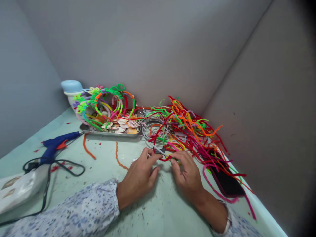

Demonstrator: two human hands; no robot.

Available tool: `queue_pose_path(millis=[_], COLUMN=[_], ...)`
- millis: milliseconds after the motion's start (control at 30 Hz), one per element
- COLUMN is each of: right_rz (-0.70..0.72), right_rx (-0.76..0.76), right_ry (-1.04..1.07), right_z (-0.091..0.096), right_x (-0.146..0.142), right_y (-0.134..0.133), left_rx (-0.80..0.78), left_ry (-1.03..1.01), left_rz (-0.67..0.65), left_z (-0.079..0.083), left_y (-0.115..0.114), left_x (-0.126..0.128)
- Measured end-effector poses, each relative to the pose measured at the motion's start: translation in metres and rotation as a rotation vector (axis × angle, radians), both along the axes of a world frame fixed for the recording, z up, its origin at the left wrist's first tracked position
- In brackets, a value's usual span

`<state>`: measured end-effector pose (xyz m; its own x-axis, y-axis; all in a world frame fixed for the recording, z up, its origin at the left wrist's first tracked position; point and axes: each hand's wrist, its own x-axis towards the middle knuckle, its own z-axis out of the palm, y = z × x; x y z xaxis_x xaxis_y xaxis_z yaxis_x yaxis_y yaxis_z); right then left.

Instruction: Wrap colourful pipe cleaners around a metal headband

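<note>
A red pipe cleaner [166,159] runs between my two hands at the middle of the table. My left hand [140,172] pinches it on the left, with thumb and forefinger closed. My right hand [187,172] grips its other side with bent fingers. Right behind the fingertips, several thin grey wire hoops [151,126] lie in a loose stack. A big heap of coloured pipe cleaners [190,131], mostly red, orange and pink, spreads behind my right hand. Whether a hoop is also held is hard to make out.
A metal tray [111,133] holds shells and pipe-cleaner-wrapped headbands [106,102]. Behind it leans a white bottle with a blue cap [72,86]. On the left lie a blue glue gun [58,144], its black cord [46,187] and a plastic bag [22,187]. A dark phone [228,177] lies right.
</note>
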<state>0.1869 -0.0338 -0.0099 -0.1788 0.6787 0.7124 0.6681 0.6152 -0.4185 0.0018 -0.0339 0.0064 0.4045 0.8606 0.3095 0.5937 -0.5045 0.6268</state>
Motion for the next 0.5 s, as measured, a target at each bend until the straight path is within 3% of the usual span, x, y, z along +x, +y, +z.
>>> queue_pose_path(millis=[167, 300, 400, 500], right_rz=[-0.037, -0.096, -0.099, -0.096], right_rx=[0.003, -0.022, -0.027, -0.027], right_ry=[0.007, 0.054, 0.069, 0.090], right_z=[-0.001, -0.002, -0.002, -0.002], right_x=[0.002, 0.002, 0.002, 0.003], right_y=[0.001, 0.002, 0.002, 0.001], left_rx=[0.057, 0.244, 0.345, 0.333], left_ry=[-0.012, -0.153, -0.148, -0.177], left_rz=[0.073, 0.135, 0.019, -0.077], left_z=[0.005, 0.011, 0.015, 0.018], left_y=[0.000, -0.003, -0.006, -0.009], left_x=[-0.001, -0.002, -0.002, -0.004])
